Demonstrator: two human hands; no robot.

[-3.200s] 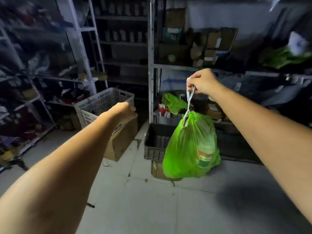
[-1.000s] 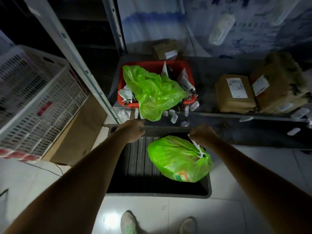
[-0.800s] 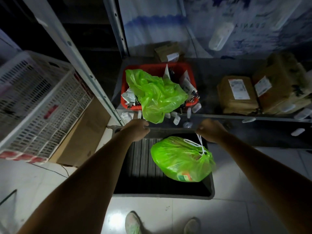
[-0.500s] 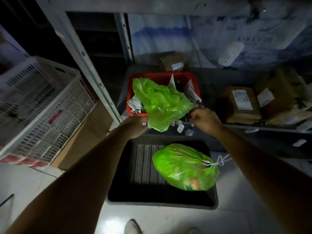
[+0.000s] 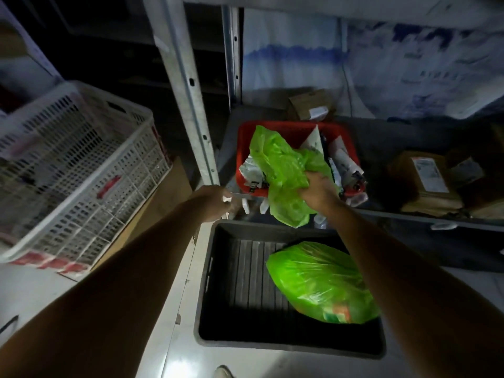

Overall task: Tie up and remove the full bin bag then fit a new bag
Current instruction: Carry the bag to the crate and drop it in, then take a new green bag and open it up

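Half a second earlier the right hand (image 5: 317, 190) had only been reaching toward the shelf; now it was closed in a fist around the crumpled empty green bag (image 5: 283, 170), bunching the plastic where it spilled over the near edge of the red basket (image 5: 296, 128). A second before that, the same hand had been letting go of the drawstring of the full bag (image 5: 320, 282), which now lay on its side in the right part of the black tray (image 5: 218, 268) on the floor, with no hand touching it. From this I judged that the tying and removal were finished, and that the work had passed to fetching a fresh liner; no bin was visible here, so fitting it was yet to come.

The left hand (image 5: 215, 201) hung loosely curled at the near left corner of the shelf, just beside the metal upright (image 5: 185, 85) and apart from the green plastic. It appeared to hold nothing, though the dim light left its fingers unclear. A white crate (image 5: 73, 170) stood well off to the left.
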